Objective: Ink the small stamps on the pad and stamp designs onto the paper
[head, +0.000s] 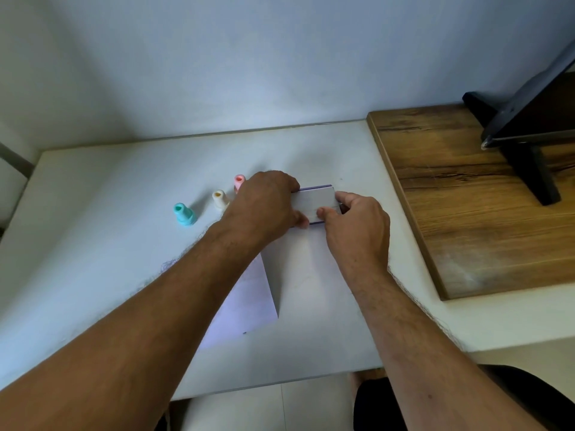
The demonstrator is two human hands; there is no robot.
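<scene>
While the ink pad [315,203] lies on the white bench [93,244] beyond the paper [245,306], it is gripped at its left end by the left hand [264,206] and pinched at its right end by the right hand [357,225]. Three small stamps, teal [184,214], cream [219,199] and pink [239,182], are stood upright to its left.

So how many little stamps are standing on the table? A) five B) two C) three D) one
C: a teal stamp, a cream stamp and a pink stamp stand in a row left of the ink pad, which both the left hand and right hand grip.
</scene>
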